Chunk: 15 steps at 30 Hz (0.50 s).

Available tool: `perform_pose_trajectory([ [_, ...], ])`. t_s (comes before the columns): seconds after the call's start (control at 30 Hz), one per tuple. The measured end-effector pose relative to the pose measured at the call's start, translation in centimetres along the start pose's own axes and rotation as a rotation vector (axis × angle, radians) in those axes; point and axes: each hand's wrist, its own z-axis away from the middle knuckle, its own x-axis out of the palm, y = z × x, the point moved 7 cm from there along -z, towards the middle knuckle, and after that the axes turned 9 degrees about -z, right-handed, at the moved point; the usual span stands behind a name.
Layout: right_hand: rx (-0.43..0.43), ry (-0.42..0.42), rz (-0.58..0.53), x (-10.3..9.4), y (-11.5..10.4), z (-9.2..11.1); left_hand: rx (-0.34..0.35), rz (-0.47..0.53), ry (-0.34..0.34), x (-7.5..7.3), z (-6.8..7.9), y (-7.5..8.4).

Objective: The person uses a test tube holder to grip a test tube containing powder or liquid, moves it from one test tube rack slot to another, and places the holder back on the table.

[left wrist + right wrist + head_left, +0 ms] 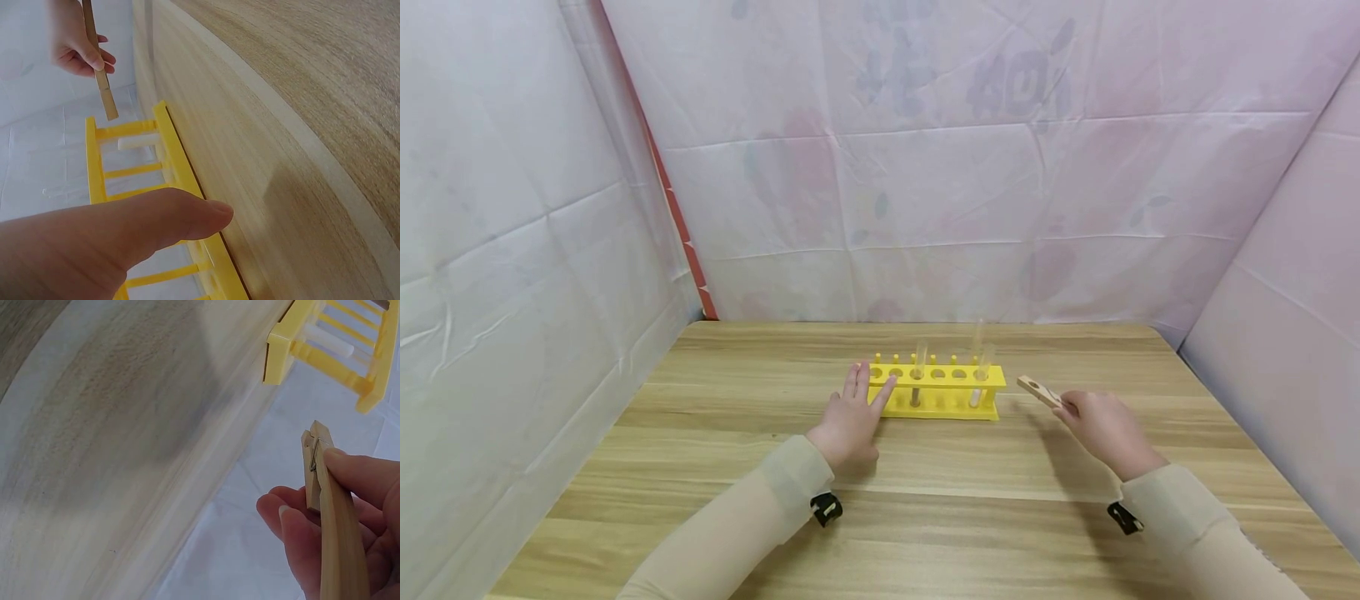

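A yellow test tube rack (943, 412) stands on the wooden table. My left hand (847, 427) rests at its left end with extended fingers over the top bar; in the left wrist view its straight thumb (169, 219) crosses in front of the rack. One glass test tube (920, 354) stands near the rack's middle with dark stuff at its bottom. Another test tube (987, 360), with white stuff at the bottom, stands in the right-end hole. To the right of the rack, my right hand (1105, 427) grips a wooden test tube clamp (342, 531), its jaw end pointing toward the rack.
Behind the right-end hole, a third clear tube (977, 332) rises by the row of yellow pegs (896, 358). Pale printed sheets (925, 200) wall in the table (760, 358) at the back and both sides.
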Motion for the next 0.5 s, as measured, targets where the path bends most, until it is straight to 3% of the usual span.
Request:
perform_pose_trajectory([
  [0.5, 0.034, -0.037, 0.029, 0.9, 1.3, 0.0, -0.003, 0.013, -0.017, 0.0, 0.0, 0.0],
])
